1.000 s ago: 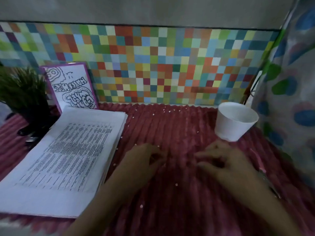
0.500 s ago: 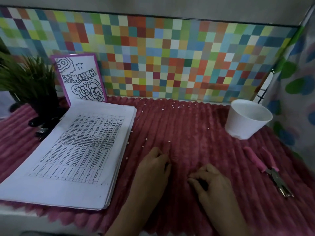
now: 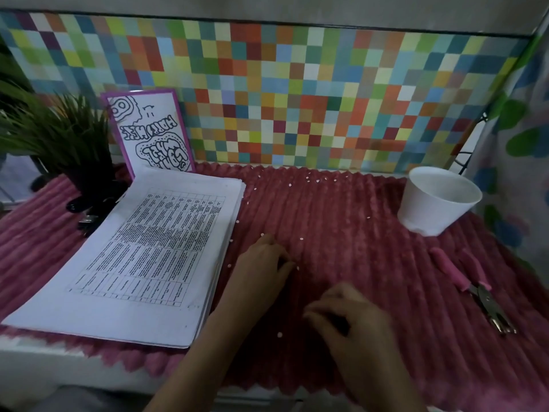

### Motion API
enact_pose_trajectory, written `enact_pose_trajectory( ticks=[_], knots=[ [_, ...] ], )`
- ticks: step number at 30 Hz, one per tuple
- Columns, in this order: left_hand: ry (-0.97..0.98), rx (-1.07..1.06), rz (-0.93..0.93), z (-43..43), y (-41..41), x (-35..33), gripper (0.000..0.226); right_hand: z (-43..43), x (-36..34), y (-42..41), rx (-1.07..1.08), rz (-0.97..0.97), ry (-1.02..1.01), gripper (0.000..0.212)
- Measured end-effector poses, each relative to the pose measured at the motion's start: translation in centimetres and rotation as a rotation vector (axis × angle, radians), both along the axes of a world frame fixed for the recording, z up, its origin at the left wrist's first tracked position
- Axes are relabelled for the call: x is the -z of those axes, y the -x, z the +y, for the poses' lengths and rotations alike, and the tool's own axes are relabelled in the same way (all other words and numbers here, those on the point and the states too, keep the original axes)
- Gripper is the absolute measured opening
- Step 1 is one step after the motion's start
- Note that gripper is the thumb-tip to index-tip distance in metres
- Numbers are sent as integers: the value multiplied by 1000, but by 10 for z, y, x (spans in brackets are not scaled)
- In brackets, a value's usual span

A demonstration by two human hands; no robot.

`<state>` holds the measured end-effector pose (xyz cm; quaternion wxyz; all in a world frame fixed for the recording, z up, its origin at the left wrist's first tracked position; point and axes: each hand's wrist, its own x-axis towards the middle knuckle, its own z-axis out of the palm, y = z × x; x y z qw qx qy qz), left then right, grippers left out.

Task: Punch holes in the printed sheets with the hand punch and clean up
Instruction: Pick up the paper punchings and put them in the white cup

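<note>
Small white paper dots (image 3: 301, 238) lie scattered over the pink ribbed cloth (image 3: 341, 233). My left hand (image 3: 263, 263) rests on the cloth beside the stack of printed sheets (image 3: 148, 257), and its curled fingertips pinch a paper dot (image 3: 297, 267). Nearer the front edge, my right hand (image 3: 352, 321) hovers low over the cloth with fingers curled towards the thumb; nothing shows inside it. The pink-handled hand punch (image 3: 472, 285) lies on the cloth at the right, apart from both hands. A white cup (image 3: 436, 203) stands behind the punch.
A potted green plant (image 3: 59, 138) and a purple-framed drawing (image 3: 151, 132) stand at the back left against a coloured checkered wall. Dark small items (image 3: 89, 220) lie by the pot. A patterned curtain (image 3: 517, 129) hangs at the right.
Both hands have drawn back from near the cup towards the front edge. The view has shifted, and the hand punch, earlier covered by my right arm, now shows.
</note>
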<state>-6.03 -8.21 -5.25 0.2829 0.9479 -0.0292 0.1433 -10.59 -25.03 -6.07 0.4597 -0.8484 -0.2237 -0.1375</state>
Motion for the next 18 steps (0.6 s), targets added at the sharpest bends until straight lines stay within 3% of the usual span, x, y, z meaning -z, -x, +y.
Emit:
enact_pose_trajectory(
  ticks=[3,10,15,18],
  knots=[
    [-28,-14,11,0,-1,0,21,17,9,10,-128,16,68,7],
    [2,-25,-25,2,-4,4,13,33,16,16,-78,-115,251,18],
    [191,-95,-18,12,-8,2,14,40,15,20,17,-25,300,11],
    [172,-127,-35,16,-12,-11,14,39,21,18,26,52,202,12]
  ],
)
